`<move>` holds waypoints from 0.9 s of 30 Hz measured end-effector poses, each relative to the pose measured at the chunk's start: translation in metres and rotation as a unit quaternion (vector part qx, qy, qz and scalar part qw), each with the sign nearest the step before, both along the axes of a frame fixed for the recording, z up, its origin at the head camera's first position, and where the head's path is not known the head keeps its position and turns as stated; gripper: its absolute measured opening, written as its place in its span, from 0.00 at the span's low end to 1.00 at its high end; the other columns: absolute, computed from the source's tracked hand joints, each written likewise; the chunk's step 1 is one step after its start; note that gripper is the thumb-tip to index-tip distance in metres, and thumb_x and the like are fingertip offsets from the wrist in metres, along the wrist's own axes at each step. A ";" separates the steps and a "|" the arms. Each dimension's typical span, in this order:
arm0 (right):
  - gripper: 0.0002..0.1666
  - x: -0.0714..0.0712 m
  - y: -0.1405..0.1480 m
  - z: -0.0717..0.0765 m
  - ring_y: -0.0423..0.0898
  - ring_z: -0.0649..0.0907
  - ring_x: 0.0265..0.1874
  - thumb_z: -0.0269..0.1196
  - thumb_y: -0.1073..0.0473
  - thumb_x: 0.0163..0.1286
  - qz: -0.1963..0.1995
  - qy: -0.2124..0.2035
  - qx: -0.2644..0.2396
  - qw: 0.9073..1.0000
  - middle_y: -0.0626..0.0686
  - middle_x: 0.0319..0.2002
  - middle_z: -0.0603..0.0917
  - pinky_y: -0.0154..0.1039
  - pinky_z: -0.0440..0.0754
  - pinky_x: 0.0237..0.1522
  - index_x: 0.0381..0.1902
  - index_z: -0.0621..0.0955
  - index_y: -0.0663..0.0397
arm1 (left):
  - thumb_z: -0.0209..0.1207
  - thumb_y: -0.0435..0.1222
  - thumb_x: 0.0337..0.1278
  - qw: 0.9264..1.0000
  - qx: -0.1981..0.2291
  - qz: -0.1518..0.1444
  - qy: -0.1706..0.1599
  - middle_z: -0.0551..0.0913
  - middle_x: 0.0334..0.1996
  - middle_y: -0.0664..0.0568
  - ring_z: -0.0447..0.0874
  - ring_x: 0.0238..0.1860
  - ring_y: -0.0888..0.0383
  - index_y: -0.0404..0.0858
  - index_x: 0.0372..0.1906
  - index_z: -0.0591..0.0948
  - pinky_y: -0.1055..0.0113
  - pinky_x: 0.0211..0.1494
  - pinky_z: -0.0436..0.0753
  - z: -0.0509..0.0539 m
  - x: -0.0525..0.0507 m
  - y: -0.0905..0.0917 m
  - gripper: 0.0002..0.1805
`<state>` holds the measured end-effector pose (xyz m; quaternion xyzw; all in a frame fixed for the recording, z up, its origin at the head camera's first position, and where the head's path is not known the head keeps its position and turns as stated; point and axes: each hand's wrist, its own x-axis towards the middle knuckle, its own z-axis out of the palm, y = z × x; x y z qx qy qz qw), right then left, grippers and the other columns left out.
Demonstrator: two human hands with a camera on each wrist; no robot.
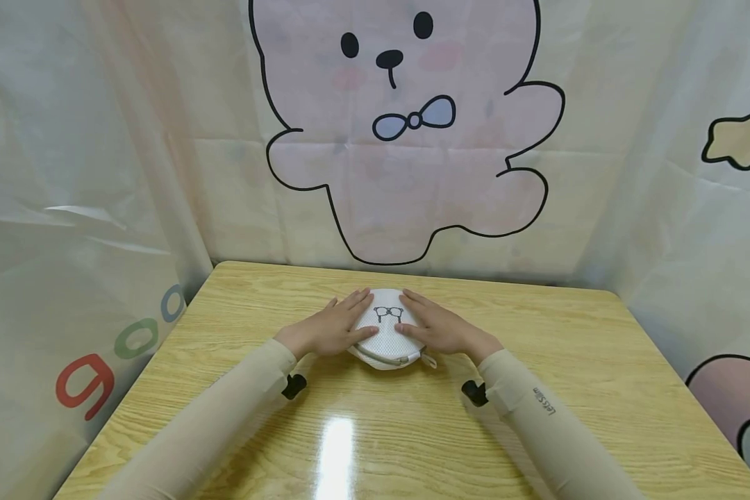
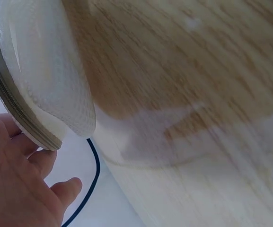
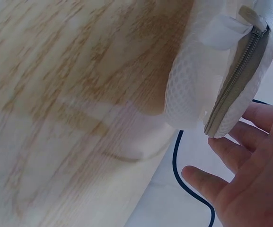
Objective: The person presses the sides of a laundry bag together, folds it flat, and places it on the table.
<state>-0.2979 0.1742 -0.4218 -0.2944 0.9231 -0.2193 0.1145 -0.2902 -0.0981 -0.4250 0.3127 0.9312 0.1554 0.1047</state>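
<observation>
A white mesh pouch (image 1: pixel 387 342) with a printed pair of glasses and a zipper lies on the wooden table. My left hand (image 1: pixel 332 329) rests on its left side and my right hand (image 1: pixel 445 329) on its right side, fingers nearly straight. The left wrist view shows the pouch's mesh side (image 2: pixel 46 71) and zipper edge beside my left hand (image 2: pixel 18 175). In the right wrist view, the zipper (image 3: pixel 238 71) looks closed along the part that shows, with a fabric tab at its end, and my right hand (image 3: pixel 254 165) touches the rim.
The wooden table (image 1: pixel 537 333) reflects a bright light near its front. Behind it hangs a curtain (image 1: pixel 387 194) with a cartoon bear, and printed curtains stand at both sides. Dark wrist straps show under both sleeves.
</observation>
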 end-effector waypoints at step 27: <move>0.49 -0.004 -0.001 -0.017 0.60 0.52 0.83 0.53 0.35 0.80 -0.001 -0.008 -0.007 1.000 0.60 0.85 0.47 0.61 0.54 0.82 0.84 0.53 0.58 | 0.38 0.64 0.79 1.000 0.001 0.005 -0.010 0.36 0.85 0.50 0.39 0.86 0.46 0.40 0.85 0.42 0.39 0.84 0.47 -0.017 -0.002 0.001 0.46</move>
